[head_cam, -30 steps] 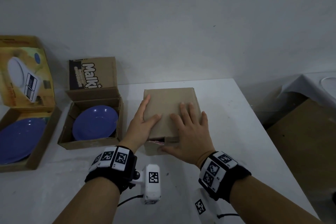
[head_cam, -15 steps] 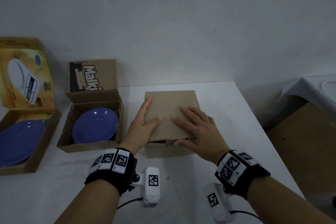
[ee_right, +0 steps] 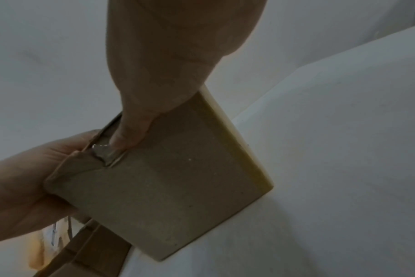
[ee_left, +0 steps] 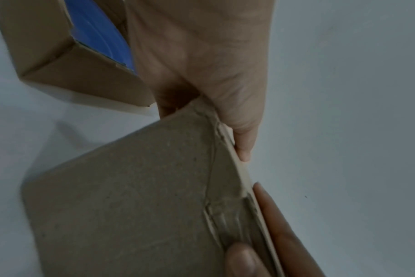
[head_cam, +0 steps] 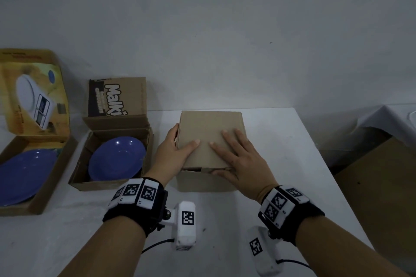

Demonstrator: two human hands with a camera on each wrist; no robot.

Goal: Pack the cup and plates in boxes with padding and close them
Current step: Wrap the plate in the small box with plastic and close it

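A plain brown box [head_cam: 209, 139] stands mid-table with its lid folded down; what is inside is hidden. My left hand [head_cam: 174, 153] lies against the box's left edge, with the thumb on the lid and straight fingers along the side. My right hand [head_cam: 238, 155] lies flat on the lid. Its thumb [ee_right: 135, 127] presses at the front edge where the flap meets the front wall. A small blue plate [head_cam: 117, 157] lies in the open Malki box [head_cam: 108, 185]. A larger blue plate [head_cam: 22, 175] lies in the open yellow box [head_cam: 20, 209].
The white table [head_cam: 281, 153] ends at the right just past the brown box. Beyond that edge stand a brown board [head_cam: 378, 198] and a white-draped surface [head_cam: 387, 119]. Both open boxes have lids standing upright against the wall.
My right hand slid back toward the lid's front edge and its wrist swung right. The gap under the lid's front has narrowed. The left hand has stayed put.
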